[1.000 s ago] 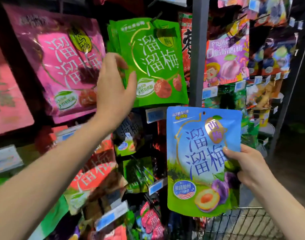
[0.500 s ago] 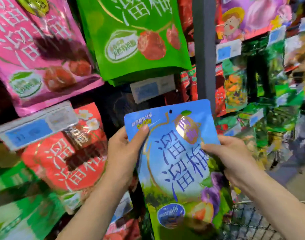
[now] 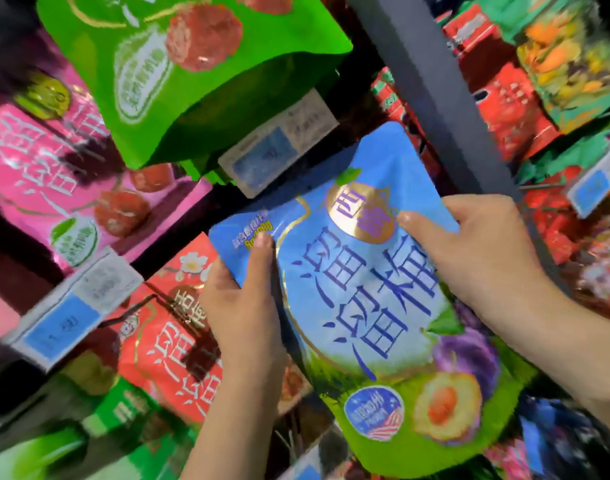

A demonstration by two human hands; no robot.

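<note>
Grip looks sound: left hand (image 3: 243, 306) and right hand (image 3: 476, 252) each pinch an edge of the blue pouch (image 3: 348, 292), so I'd hold it flat to read.

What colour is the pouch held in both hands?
The pouch is blue above, green below; head view.

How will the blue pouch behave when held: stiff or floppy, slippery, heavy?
Probably floppy: the blue pouch bows between the left hand and right hand. Its glossy film looks somewhat slippery. Likely light, since edge grips carry it.
</note>
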